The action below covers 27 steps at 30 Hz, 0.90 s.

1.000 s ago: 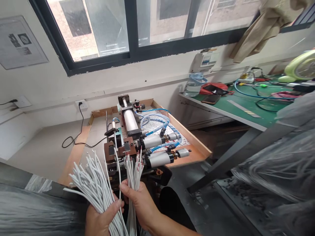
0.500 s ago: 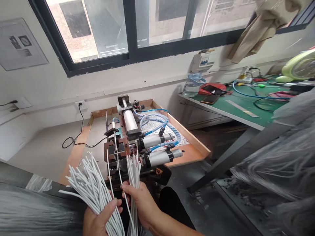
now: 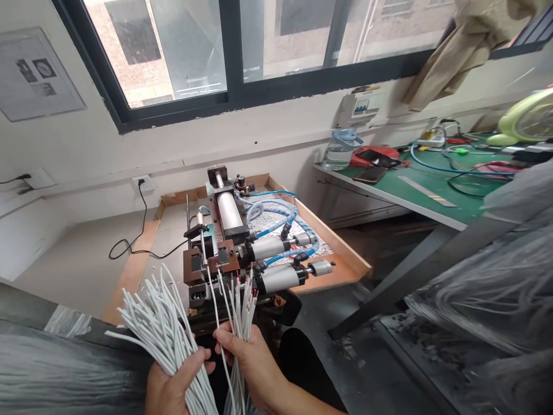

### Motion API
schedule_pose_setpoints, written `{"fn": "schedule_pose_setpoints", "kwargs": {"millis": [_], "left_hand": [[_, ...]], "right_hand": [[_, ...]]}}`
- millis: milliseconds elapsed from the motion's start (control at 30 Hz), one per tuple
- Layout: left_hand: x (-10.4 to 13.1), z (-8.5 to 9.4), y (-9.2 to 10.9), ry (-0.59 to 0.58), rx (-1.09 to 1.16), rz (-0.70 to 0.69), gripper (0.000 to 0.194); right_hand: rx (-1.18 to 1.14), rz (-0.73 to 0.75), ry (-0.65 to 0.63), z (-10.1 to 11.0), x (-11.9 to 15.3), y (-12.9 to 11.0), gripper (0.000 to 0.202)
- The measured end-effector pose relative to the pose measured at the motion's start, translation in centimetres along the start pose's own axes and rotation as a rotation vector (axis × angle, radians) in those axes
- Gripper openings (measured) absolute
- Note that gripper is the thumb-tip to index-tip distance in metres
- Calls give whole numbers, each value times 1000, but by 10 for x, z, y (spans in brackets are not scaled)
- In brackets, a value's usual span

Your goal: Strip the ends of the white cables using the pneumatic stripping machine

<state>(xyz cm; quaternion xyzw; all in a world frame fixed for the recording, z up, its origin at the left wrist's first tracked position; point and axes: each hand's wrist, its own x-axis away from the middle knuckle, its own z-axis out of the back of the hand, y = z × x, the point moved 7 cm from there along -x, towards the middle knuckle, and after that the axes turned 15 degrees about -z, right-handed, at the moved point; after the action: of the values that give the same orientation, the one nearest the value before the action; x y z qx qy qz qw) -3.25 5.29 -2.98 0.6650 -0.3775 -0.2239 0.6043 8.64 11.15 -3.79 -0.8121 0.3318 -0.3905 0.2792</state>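
Observation:
My left hand (image 3: 177,380) is closed around a thick bundle of white cables (image 3: 159,323), its cut ends fanned out up and to the left. In my right hand (image 3: 248,357) is a thinner bundle of white cables (image 3: 242,308), some with red showing at the tips. Between my right thumb and fingers, a single white cable (image 3: 216,305) runs up to the brown jaw blocks (image 3: 211,262) of a pneumatic wire-stripping machine (image 3: 231,213). Its tip is at the blocks; I cannot tell whether they grip it.
A wooden-edged tray (image 3: 345,259) surrounds the machine, with blue air hoses (image 3: 294,219) and white scraps inside. On the right, a green-topped table (image 3: 415,196) carries a water jug (image 3: 341,150), a phone (image 3: 369,174) and a fan (image 3: 531,121). Plastic-wrapped cables (image 3: 466,311) lie at right.
The end pieces of the two right-hand cylinders have shifted outward to the right, and a brown block has moved. The cable tips above my right hand have spread rightward. Both hands barely moved.

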Motion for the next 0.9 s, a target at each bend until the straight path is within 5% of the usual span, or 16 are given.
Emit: {"fn": "schedule_pose_setpoints", "kwargs": {"millis": [333, 533, 667, 900], "left_hand": [[2, -1, 4, 83, 16, -75, 41], [2, -10, 7, -29, 10, -107, 38], [1, -13, 9, -84, 50, -94, 34], [-4, 3, 9, 80, 71, -30, 31]], "right_hand": [[-30, -59, -37, -5, -8, 1, 19], [-10, -85, -187, -22, -4, -2, 22], [-70, 0, -64, -13, -1, -4, 25], [-9, 62, 72, -1, 0, -7, 25]]}}
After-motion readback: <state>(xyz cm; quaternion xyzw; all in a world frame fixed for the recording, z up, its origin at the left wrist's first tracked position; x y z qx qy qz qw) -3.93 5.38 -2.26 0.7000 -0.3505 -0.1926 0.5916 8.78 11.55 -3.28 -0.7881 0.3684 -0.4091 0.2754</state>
